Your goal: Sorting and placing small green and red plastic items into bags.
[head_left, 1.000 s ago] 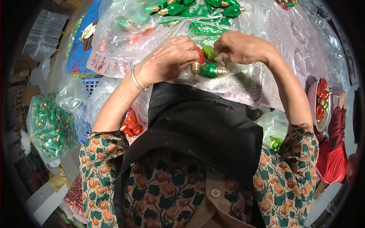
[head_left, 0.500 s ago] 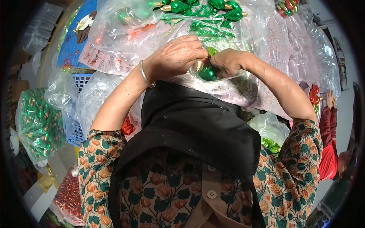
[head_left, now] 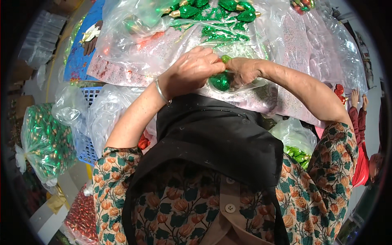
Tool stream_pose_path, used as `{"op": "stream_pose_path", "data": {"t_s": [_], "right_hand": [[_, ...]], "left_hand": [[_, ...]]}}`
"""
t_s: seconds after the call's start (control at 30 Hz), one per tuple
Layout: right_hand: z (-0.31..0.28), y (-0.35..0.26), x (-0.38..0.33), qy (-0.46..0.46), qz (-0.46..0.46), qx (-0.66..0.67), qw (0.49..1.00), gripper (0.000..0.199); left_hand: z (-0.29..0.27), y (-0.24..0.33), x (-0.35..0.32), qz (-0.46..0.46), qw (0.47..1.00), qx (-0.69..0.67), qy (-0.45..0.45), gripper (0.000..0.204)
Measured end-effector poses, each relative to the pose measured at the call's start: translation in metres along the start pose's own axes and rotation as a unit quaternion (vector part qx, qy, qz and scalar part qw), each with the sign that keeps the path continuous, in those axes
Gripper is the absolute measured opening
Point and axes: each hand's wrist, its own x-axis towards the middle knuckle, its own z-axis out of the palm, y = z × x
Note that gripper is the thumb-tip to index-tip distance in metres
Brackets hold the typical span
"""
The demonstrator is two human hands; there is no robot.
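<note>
Above the near edge of the worktable my two hands meet over a small bunch of glittery bulb-shaped ornaments. A dark green bulb ornament (head_left: 221,82) hangs lowest, with a light green one (head_left: 226,59) above it and a bit of red between. My right hand (head_left: 243,70) curls closed around the bunch from the right. My left hand (head_left: 195,65), with a bangle at the wrist, is closed in a pinch beside it; what its fingertips grip is hidden. Clear plastic (head_left: 250,87) shows under my right hand.
Several green bulb ornaments (head_left: 185,11) and loose green glitter (head_left: 222,34) lie farther back on the plastic-covered table. At left are a blue crate (head_left: 86,150) and filled bags of green (head_left: 51,139) and red ornaments (head_left: 81,218). A co-worker's hands (head_left: 359,99) show at far right.
My hands have drawn slightly closer over the bunch, and my left hand has lowered a little. The gold cap seen earlier beside the green bulb is now covered.
</note>
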Motion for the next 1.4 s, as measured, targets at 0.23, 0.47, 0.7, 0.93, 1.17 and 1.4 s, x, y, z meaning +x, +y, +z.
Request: {"op": "stream_pose_path", "data": {"t_s": [0.23, 0.47, 0.7, 0.93, 1.17, 1.4], "right_hand": [[-0.04, -0.042, -0.039, 0.093, 0.046, -0.014, 0.995, 0.02], [-0.045, -0.039, -0.022, -0.016, 0.104, 0.004, 0.994, 0.018], [-0.035, -0.037, 0.002, -0.063, 0.13, 0.042, 0.989, 0.022], [-0.012, -0.015, 0.009, 0.124, -0.025, 0.005, 0.992, 0.024], [-0.008, -0.008, 0.012, 0.055, -0.062, -0.005, 0.997, 0.026], [-0.007, -0.019, 0.0, 0.102, -0.104, -0.073, 0.987, 0.023]], "left_hand": [[-0.001, 0.001, 0.0, 0.003, 1.0, 0.024, 0.008, 0.014], [-0.001, 0.002, 0.0, 0.017, 1.0, 0.015, 0.01, 0.014], [0.001, 0.002, 0.001, 0.006, 1.0, 0.024, -0.008, 0.018], [0.004, 0.001, -0.001, 0.001, 1.0, 0.004, -0.002, 0.021], [0.004, 0.0, 0.0, 0.019, 1.0, -0.013, 0.005, 0.022], [0.001, 0.006, -0.002, 0.003, 1.0, -0.008, -0.007, 0.02]]}}
